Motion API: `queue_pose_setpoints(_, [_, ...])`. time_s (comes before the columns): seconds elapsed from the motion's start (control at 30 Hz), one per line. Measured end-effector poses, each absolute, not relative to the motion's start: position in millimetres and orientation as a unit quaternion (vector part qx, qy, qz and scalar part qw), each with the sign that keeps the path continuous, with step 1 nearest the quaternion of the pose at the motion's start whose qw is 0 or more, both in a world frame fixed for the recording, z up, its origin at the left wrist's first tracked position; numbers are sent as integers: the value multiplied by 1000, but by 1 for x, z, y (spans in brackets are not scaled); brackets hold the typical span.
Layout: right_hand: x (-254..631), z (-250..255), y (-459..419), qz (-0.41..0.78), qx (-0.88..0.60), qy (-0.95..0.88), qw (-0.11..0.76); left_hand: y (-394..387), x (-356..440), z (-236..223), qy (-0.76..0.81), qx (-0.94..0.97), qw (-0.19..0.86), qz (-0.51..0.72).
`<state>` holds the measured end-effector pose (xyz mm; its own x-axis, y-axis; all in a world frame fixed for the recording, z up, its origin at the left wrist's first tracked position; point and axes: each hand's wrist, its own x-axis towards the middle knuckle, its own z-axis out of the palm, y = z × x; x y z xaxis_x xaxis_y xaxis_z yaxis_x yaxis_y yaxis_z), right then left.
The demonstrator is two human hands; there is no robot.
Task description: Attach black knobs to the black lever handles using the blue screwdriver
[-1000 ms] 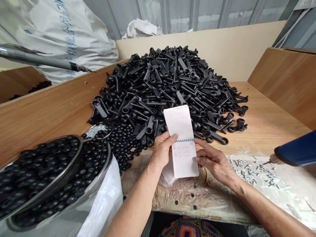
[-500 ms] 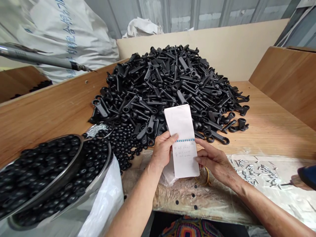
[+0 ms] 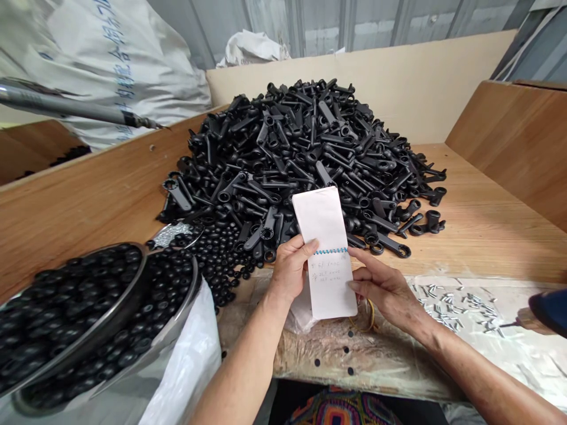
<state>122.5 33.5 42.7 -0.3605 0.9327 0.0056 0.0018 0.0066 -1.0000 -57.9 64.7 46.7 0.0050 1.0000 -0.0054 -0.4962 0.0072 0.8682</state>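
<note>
A small white spiral notepad is held upright between both hands, open with its cover flipped up and a few handwritten lines on the lower page. My left hand pinches its left edge at the blue spiral. My right hand grips the right edge with fingers curled against the page. A yellow rubber band lies under my right hand. Behind the notepad rises a big heap of black plastic lever parts on the wooden bench.
Two steel bowls of small black round parts sit at the left over a white bag. Small metal pins lie scattered on plastic sheeting at right. A blue-handled tool enters from the right edge. A metal rod juts in upper left.
The blue tool at the right edge has drawn back to the right and lower. My hands and the notepad have stayed almost still.
</note>
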Motion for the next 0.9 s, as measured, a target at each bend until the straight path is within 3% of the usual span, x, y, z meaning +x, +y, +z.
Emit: queue_pose_setpoints(0.9, [124, 44, 33, 580, -385, -599, 397, 66, -58, 46, 351, 337, 623, 612])
